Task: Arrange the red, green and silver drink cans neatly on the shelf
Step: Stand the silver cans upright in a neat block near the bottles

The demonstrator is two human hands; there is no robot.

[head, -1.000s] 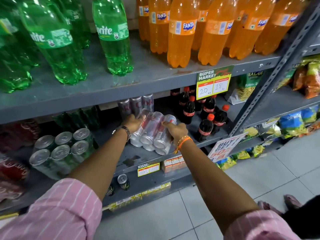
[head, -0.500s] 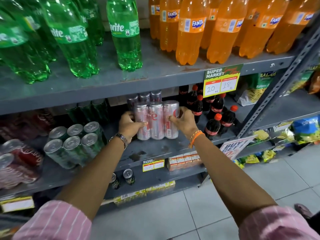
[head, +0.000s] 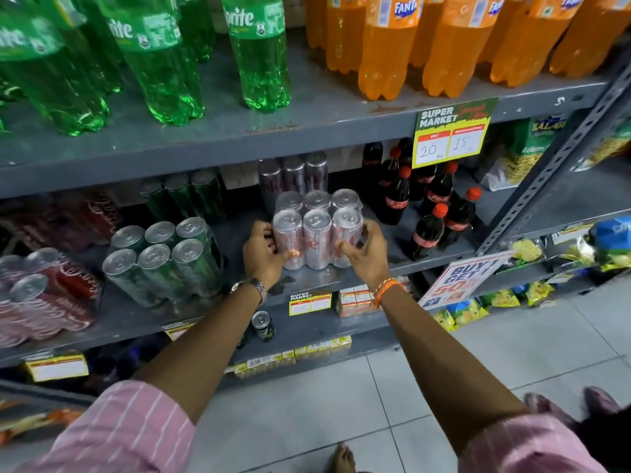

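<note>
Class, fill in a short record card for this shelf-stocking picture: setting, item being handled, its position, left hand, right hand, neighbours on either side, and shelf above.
setting: shop shelving, tiled floor
item handled: six-pack of silver cans, upright, two rows of three
position: on the middle shelf, near its front edge
left hand: against the pack's left side
right hand: against the pack's right side
left neighbour: green cans, upright six-pack
right neighbour: small cola bottles, red caps
far left: red cans, lying tilted
shelf above: green bottles and orange bottles

Bright, even light from above; glare on the silver can tops (head: 317,218). Wide-angle bending at the edges, red cans (head: 51,291) blurred at left.
</note>
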